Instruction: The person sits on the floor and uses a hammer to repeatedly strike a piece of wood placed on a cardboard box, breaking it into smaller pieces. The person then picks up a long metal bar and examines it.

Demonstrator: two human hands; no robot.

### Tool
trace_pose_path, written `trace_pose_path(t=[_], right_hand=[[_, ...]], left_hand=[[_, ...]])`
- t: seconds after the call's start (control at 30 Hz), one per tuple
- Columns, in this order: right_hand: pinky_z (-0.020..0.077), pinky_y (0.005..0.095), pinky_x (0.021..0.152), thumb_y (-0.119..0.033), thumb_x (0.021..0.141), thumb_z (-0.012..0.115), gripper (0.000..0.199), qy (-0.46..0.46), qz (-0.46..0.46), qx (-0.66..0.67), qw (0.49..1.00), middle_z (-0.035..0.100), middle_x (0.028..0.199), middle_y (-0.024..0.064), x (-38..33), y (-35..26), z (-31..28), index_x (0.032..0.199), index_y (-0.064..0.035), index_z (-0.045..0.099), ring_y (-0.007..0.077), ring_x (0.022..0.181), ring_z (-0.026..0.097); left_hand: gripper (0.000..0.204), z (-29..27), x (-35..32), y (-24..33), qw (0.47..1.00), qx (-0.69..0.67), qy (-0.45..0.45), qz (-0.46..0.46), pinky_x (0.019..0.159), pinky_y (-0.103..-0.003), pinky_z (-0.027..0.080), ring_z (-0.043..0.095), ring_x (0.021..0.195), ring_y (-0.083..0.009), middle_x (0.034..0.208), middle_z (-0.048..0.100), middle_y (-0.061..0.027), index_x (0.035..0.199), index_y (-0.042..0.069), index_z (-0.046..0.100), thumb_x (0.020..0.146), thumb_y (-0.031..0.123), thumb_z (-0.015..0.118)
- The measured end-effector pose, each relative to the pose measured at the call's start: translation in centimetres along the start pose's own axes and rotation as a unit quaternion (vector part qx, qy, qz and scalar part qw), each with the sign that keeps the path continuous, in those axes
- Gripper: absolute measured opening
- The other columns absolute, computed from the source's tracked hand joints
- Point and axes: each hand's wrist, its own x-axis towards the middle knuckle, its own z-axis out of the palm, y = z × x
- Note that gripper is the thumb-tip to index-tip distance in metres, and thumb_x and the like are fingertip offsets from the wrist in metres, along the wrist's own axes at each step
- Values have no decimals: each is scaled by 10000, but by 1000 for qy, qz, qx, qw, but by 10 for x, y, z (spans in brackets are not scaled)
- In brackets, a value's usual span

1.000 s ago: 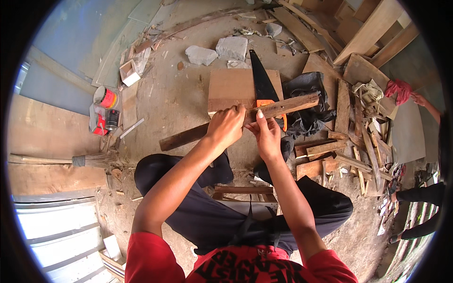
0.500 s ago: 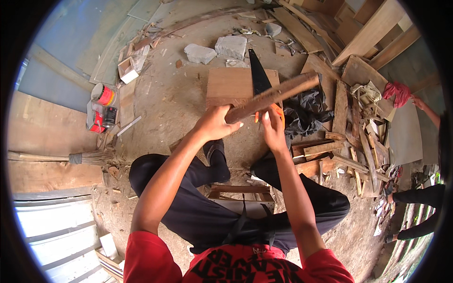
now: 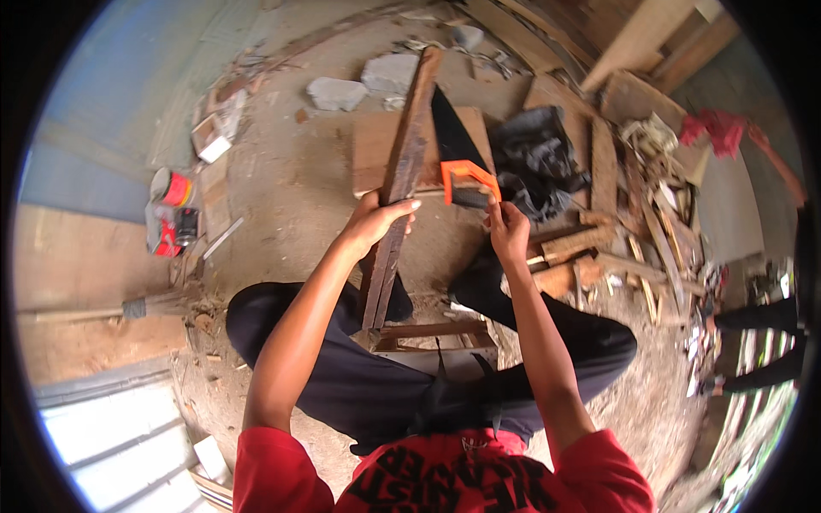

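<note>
A long, dark wooden bar [image 3: 412, 137] stands at a steep slant in front of me, its far end pointing away. My left hand [image 3: 379, 224] is wrapped round it below its middle, thumb across the front. To its right is a handsaw [image 3: 457, 132] with a black blade and orange handle, the blade over a low wooden box [image 3: 374, 154]. My right hand [image 3: 510, 231] is closed, thumb and finger at the lower right corner of the saw's handle; the other fingers curl into the palm.
A black plastic sheet [image 3: 539, 162] lies right of the box, beside piled wood scraps [image 3: 590, 248]. Grey stone blocks [image 3: 338, 94] sit beyond. Paint cans [image 3: 175, 188] stand at left. A small wooden frame [image 3: 436, 333] is between my legs. Another person's arm [image 3: 778, 162] holds red cloth at right.
The bar has swung from slanting rightward across the saw to a steep slant left of it. My right hand has come away from the bar to the saw handle's corner.
</note>
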Motion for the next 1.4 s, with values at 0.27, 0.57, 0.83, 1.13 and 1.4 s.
trace_pose_path(t=[0.27, 0.57, 0.83, 1.13, 1.4], right_hand=[[519, 388, 752, -94, 839, 706, 289, 172, -113, -122, 971, 656, 873, 136, -2, 150, -95, 1096, -8, 607, 276, 804, 651], [320, 584, 1096, -118, 880, 571, 780, -25, 310, -409, 858, 324, 1493, 237, -11, 306, -187, 1519, -8, 136, 384, 1425, 298], [474, 447, 991, -225, 963, 563, 266, -69, 250, -542, 799, 593, 1271, 135, -11, 260, -192, 1195, -203, 692, 330, 1265, 514], [499, 486, 882, -304, 878, 674, 367, -105, 62, -514, 849, 688, 1042, 189, -6, 234, -185, 1133, -59, 577, 382, 1043, 640], [502, 422, 737, -118, 910, 670, 164, 15, -151, -323, 934, 658, 879, 142, -13, 122, -190, 1004, -21, 576, 350, 806, 633]], left_hand=[[285, 57, 5, -62, 999, -29, 6, 22, 699, -305, 517, 658, 735, -153, 859, 687, -85, 1001, 14, 620, 877, 243, 735], [264, 71, -1, -76, 1000, 1, -15, 9, 667, -290, 511, 642, 698, -148, 817, 674, -77, 955, -8, 635, 866, 217, 741], [247, 95, -10, -103, 999, 44, -8, 16, 611, -284, 495, 615, 656, -119, 772, 647, -40, 934, 15, 629, 862, 220, 746], [393, 79, -1, -83, 955, 272, 69, 94, 718, -318, 514, 655, 775, -155, 859, 680, -81, 1053, 14, 619, 891, 354, 730], [575, 18, 66, 5, 867, 395, 251, 171, 852, -447, 542, 685, 995, -378, 1059, 688, -263, 1160, -56, 577, 868, 420, 715]])
